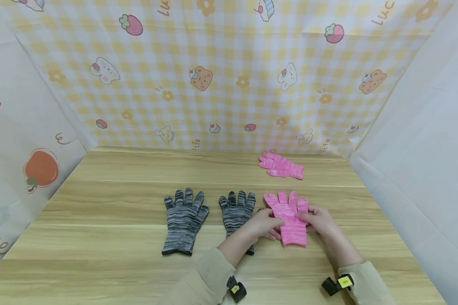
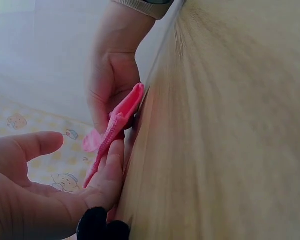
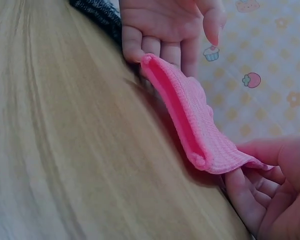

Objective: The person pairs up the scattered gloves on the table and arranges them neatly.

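A pink knitted glove (image 1: 293,220) lies fingers away between the two hands, its cuff toward the person. Its cuff opening (image 3: 182,117) shows in the right wrist view, lifted a little off the wood. My right hand (image 1: 321,221) pinches the glove's right edge, thumb on top and fingers beneath. On the other side, my left hand (image 1: 265,224) slips its straight fingers under the left edge, while its thumb (image 2: 45,144) stands apart from the fabric. Just left of that hand lies a grey-and-black knitted glove (image 1: 236,214), partly covered by the left forearm.
Another grey-and-black glove (image 1: 183,224) lies flat farther left. A second pink glove (image 1: 280,165) rests sideways near the back edge. Behind the wooden table (image 1: 99,212) hangs a yellow checked cloth (image 1: 229,106), with white cloth walls (image 1: 416,140) at both sides.
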Action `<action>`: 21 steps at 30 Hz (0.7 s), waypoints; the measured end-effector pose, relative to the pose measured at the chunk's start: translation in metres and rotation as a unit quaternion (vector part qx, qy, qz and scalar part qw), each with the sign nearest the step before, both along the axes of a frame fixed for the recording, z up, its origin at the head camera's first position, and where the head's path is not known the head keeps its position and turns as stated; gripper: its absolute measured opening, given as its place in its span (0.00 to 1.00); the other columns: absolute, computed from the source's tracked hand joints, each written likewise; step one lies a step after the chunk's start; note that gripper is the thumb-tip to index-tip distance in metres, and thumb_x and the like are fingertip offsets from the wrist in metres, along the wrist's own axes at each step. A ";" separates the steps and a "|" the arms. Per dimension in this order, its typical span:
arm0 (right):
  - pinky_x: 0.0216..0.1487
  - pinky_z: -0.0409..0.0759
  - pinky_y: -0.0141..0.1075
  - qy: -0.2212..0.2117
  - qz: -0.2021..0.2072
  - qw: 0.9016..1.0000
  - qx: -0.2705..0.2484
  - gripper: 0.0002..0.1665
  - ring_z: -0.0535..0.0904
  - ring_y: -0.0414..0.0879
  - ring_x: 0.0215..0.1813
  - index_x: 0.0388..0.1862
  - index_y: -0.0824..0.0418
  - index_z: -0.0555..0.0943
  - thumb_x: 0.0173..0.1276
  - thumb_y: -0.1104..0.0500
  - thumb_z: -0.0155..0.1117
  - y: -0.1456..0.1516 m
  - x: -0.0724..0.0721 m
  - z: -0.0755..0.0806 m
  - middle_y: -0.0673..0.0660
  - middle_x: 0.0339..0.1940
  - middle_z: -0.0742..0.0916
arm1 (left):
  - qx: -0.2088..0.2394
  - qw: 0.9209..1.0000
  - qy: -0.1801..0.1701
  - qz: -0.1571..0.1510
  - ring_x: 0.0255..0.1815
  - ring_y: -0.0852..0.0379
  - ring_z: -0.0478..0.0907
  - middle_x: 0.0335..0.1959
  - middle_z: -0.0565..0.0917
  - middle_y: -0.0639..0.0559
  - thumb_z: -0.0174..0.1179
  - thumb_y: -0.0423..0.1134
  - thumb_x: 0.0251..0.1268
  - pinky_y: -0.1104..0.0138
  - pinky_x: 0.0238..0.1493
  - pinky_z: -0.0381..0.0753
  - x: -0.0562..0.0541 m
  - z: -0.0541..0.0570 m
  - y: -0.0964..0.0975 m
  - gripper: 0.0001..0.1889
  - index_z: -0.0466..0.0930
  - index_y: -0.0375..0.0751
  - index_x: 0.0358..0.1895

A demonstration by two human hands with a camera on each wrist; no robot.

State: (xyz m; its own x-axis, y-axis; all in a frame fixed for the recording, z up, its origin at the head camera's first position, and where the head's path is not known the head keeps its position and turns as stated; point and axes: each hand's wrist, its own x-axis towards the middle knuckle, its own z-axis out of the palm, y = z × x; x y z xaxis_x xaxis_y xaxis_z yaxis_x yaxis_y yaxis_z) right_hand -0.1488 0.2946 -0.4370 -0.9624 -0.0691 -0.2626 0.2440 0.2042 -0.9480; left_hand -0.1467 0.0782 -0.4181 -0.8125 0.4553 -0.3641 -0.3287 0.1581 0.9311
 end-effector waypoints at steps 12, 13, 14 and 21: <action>0.27 0.82 0.33 0.010 -0.028 0.999 0.031 0.28 0.81 0.41 0.26 0.59 0.80 0.70 0.66 0.64 0.64 -0.002 -0.002 -0.009 0.55 0.31 0.87 | -0.025 0.999 0.013 0.015 0.25 0.46 0.82 0.28 0.82 0.43 0.60 0.35 0.60 0.67 0.23 0.79 0.001 0.003 0.001 0.43 0.44 0.34 0.74; 0.27 0.81 0.33 0.011 -0.026 0.999 0.031 0.28 0.81 0.41 0.26 0.59 0.80 0.69 0.66 0.64 0.63 -0.002 -0.002 -0.009 0.55 0.31 0.87 | -0.025 0.999 0.014 0.016 0.25 0.46 0.82 0.27 0.82 0.42 0.59 0.35 0.60 0.67 0.22 0.79 0.001 0.004 0.001 0.43 0.43 0.35 0.75; 0.26 0.81 0.33 0.013 -0.026 0.999 0.031 0.28 0.81 0.41 0.26 0.59 0.80 0.69 0.66 0.64 0.63 -0.002 -0.002 -0.009 0.56 0.31 0.87 | -0.024 0.999 0.014 0.017 0.24 0.46 0.82 0.27 0.82 0.42 0.59 0.35 0.60 0.68 0.22 0.78 0.001 0.004 0.001 0.44 0.43 0.36 0.75; 0.26 0.82 0.34 0.019 -0.024 0.999 0.041 0.32 0.82 0.42 0.26 0.62 0.80 0.66 0.66 0.64 0.64 -0.004 -0.003 -0.009 0.59 0.35 0.87 | -0.036 0.999 0.039 -0.003 0.27 0.48 0.82 0.34 0.82 0.41 0.60 0.36 0.61 0.64 0.29 0.82 0.001 0.002 -0.001 0.37 0.55 0.32 0.72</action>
